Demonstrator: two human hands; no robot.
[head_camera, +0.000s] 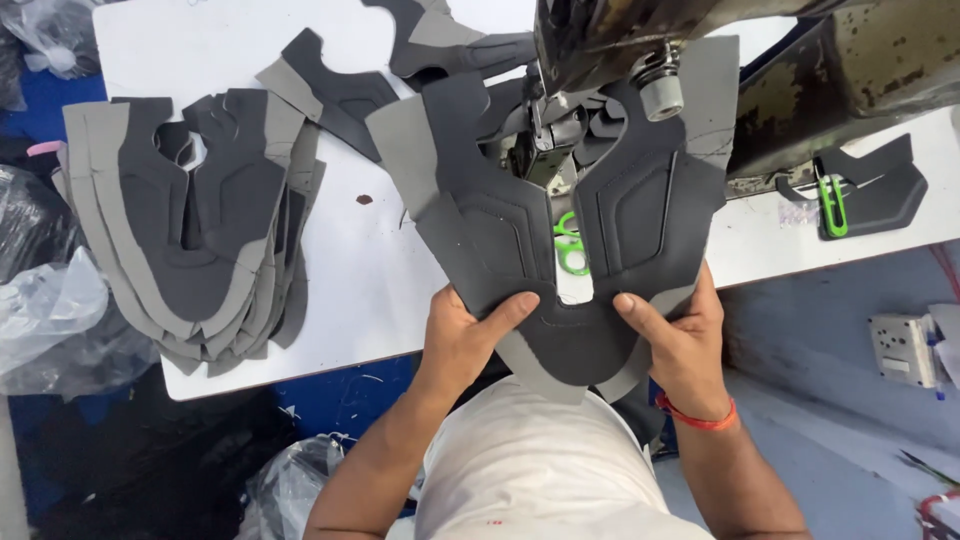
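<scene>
Seen from above, your two hands hold a dark grey, U-shaped shoe upper piece (560, 250) in the centre of the frame, its two arms reaching up toward the sewing machine head (620, 50) at the top centre. Your left hand (465, 335) is clamped on the lower left edge of the piece, thumb on top and fingers under it; your right hand (680, 335) grips the lower right edge the same way, with a red band (697, 418) at its wrist. The bottom curve of the piece hangs past the near edge of the white table (350, 290), over your lap. The needle area of the machine sits in the gap between the two arms of the piece, and green scissors (570, 245) lie on the table in that same gap. To the left of centre there is a bare strip of tabletop between the held piece and a stack of matching grey cut pieces (195, 220) at the left of the frame, whose lower edges overhang the table's front edge. More loose pieces (330, 95) lie at the upper centre. At the right, another dark piece with a green clip (833, 205) rests near the table's right edge. Below the table on the left are clear plastic bags (50, 310) over a dark floor; at the lower right, a pale floor and a small grey box (903, 350).
</scene>
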